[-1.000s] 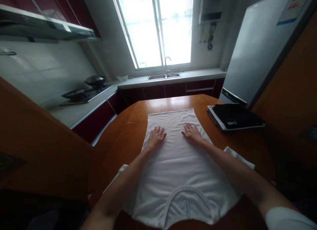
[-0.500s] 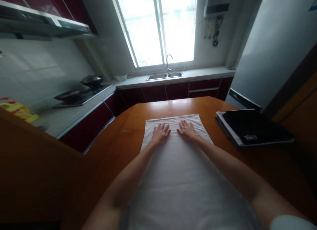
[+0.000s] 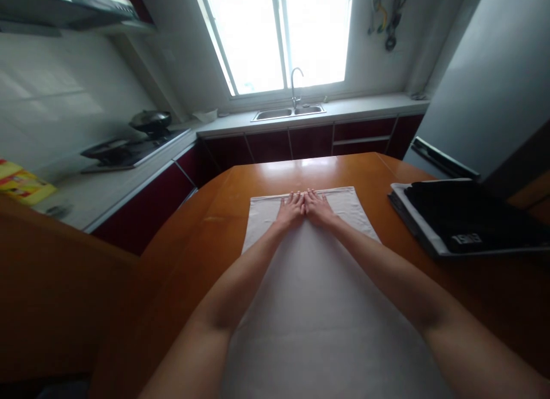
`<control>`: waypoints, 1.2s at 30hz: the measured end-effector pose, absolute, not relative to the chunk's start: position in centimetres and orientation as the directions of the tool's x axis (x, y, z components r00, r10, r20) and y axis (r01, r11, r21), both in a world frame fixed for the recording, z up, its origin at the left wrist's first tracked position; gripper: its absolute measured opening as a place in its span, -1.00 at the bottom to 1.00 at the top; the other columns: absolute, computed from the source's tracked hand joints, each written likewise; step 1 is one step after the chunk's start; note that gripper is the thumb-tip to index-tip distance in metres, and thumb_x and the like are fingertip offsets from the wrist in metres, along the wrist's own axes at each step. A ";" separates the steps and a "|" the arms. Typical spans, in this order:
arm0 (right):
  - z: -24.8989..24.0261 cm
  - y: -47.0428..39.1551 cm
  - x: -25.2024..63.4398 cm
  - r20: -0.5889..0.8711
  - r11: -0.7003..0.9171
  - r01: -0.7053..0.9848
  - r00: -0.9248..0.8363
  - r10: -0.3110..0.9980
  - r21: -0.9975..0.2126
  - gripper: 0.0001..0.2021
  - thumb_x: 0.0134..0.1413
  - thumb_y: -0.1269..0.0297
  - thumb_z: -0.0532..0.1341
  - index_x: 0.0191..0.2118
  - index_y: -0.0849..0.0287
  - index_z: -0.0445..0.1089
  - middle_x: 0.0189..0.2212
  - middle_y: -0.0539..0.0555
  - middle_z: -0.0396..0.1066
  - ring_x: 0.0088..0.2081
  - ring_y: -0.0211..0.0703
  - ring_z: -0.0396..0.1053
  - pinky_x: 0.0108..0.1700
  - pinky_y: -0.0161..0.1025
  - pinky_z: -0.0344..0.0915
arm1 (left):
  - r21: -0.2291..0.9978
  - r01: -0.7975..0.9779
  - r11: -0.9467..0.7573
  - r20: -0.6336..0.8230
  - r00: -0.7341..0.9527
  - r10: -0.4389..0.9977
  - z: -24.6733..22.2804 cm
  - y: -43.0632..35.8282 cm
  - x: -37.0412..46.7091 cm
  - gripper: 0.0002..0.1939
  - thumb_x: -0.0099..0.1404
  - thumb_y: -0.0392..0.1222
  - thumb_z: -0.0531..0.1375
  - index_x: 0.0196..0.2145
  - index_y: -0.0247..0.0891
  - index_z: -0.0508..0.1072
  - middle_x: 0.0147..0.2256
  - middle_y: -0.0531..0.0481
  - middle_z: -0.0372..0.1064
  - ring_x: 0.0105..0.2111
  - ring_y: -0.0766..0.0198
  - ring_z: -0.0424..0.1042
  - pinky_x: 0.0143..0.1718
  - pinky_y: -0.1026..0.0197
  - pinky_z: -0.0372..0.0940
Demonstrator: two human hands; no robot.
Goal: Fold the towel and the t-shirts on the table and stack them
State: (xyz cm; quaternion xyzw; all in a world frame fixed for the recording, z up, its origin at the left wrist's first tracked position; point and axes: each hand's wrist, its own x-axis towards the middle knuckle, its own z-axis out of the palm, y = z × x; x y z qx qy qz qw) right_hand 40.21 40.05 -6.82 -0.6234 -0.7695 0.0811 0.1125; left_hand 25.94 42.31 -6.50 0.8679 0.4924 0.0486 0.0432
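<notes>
A pale, whitish cloth (image 3: 318,307) is spread lengthwise on the wooden table, from near my body to its straight far edge; I cannot tell whether it is a garment. My left hand (image 3: 291,210) lies flat on it near that far edge, fingers spread and pointing away from me. Beside it, my right hand (image 3: 317,208) also rests flat with fingers apart. The two hands touch or nearly touch at the thumbs, around the middle of the cloth's width. Both forearms stretch over the cloth's sides and hide parts of them.
The orange-brown table (image 3: 206,215) reaches past the cloth on both sides. On its right sits a stack of folded dark and light cloth (image 3: 476,215). Beyond are a counter with a sink (image 3: 275,113), a stove with a lidded pan (image 3: 150,121), and a fridge (image 3: 485,95).
My hands have slid inward until side by side, and a little farther toward the cloth's far edge. The view has tipped downward slightly.
</notes>
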 end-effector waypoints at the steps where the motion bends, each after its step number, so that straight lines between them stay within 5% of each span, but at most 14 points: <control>1: -7.0 40.1 40.6 0.061 0.210 0.942 -0.201 0.978 -0.261 -0.40 0.41 0.20 -0.15 0.45 0.35 -0.07 0.47 0.28 -0.22 0.47 0.07 -0.26 0.41 0.19 -0.30 | 0.121 0.857 -0.501 0.033 0.501 0.865 -6.6 42.5 25.6 -0.42 0.53 -0.04 -0.17 0.43 -0.20 0.06 0.45 -0.13 -0.17 0.44 -0.07 -0.21 0.36 -0.30 -0.21; 10: -6.9 40.8 52.8 0.075 -0.065 0.970 0.085 0.994 -0.234 -0.38 0.43 0.19 -0.15 0.42 0.54 -0.06 0.45 0.44 -0.24 0.46 0.17 -0.25 0.38 0.28 -0.36 | 0.084 0.982 -0.172 -0.012 0.173 0.985 -5.0 44.3 12.9 -0.33 0.51 0.19 -0.26 0.44 -0.11 0.01 0.46 -0.15 -0.23 0.44 -0.17 -0.25 0.33 -0.42 -0.24; 14: -6.5 39.3 48.2 0.155 -0.013 0.972 0.051 0.987 -0.236 -0.39 0.43 0.20 -0.20 0.44 0.48 -0.09 0.46 0.36 -0.27 0.47 0.12 -0.29 0.40 0.24 -0.38 | 0.011 0.919 -0.395 0.140 0.389 0.911 -5.3 40.6 17.0 -0.37 0.53 0.12 -0.22 0.43 -0.14 0.04 0.46 -0.12 -0.22 0.45 -0.11 -0.30 0.37 -0.34 -0.29; 17: -7.5 36.8 44.5 0.124 0.234 0.939 -0.208 0.970 -0.251 -0.37 0.41 0.12 -0.15 0.46 0.35 -0.08 0.47 0.25 -0.23 0.47 0.06 -0.25 0.41 0.17 -0.26 | 0.029 0.820 -0.572 0.095 0.567 0.818 -6.5 37.6 20.1 -0.40 0.53 0.14 -0.19 0.43 0.00 0.05 0.46 -0.03 -0.22 0.45 -0.07 -0.27 0.37 -0.31 -0.24; 19: -8.2 35.3 44.9 0.099 0.262 0.935 -0.245 0.964 -0.238 -0.36 0.41 0.08 -0.13 0.45 0.32 -0.05 0.47 0.24 -0.20 0.47 0.04 -0.23 0.42 0.14 -0.26 | 0.060 0.819 -0.571 0.028 0.571 0.821 -6.8 36.9 19.7 -0.40 0.52 0.18 -0.17 0.42 0.04 0.05 0.46 -0.01 -0.20 0.45 -0.09 -0.25 0.36 -0.32 -0.21; 24: -7.6 33.6 52.2 0.104 -0.052 0.973 0.077 0.992 -0.227 -0.38 0.45 0.11 -0.17 0.40 0.49 0.02 0.43 0.43 -0.13 0.45 0.15 -0.17 0.39 0.20 -0.24 | 0.092 0.964 -0.249 -0.045 0.254 0.966 -4.4 37.9 13.8 -0.39 0.54 0.13 -0.21 0.42 -0.11 0.06 0.45 -0.15 -0.17 0.43 -0.15 -0.18 0.32 -0.40 -0.15; 27: -6.3 32.2 52.9 0.143 -0.095 0.965 0.133 0.981 -0.245 -0.38 0.47 0.13 -0.18 0.39 0.56 0.00 0.42 0.50 -0.17 0.45 0.17 -0.18 0.38 0.21 -0.23 | 0.134 0.974 -0.184 0.030 0.182 0.983 -2.6 35.6 12.9 -0.38 0.55 0.11 -0.24 0.42 -0.19 0.08 0.43 -0.21 -0.13 0.43 -0.14 -0.16 0.33 -0.41 -0.16; 33: -5.9 21.2 44.8 0.152 0.369 0.877 -0.338 0.929 -0.308 -0.41 0.43 0.10 -0.08 0.44 0.29 0.01 0.45 0.26 -0.10 0.45 0.02 -0.15 0.42 0.13 -0.20 | 0.180 0.698 -0.693 0.057 0.696 0.716 -3.5 20.6 16.7 -0.44 0.55 0.09 -0.13 0.41 -0.03 0.07 0.44 -0.04 -0.12 0.45 0.03 -0.21 0.39 -0.24 -0.19; 36: -6.1 14.1 42.7 0.103 0.543 0.758 -0.547 0.831 -0.362 -0.38 0.42 0.03 -0.06 0.47 0.19 -0.06 0.46 0.20 -0.14 0.47 -0.01 -0.22 0.42 0.16 -0.20 | 0.210 0.583 -0.785 0.009 0.802 0.598 -4.3 13.7 16.8 -0.41 0.53 0.11 -0.06 0.43 0.01 0.00 0.45 -0.03 -0.18 0.45 0.02 -0.22 0.40 -0.24 -0.18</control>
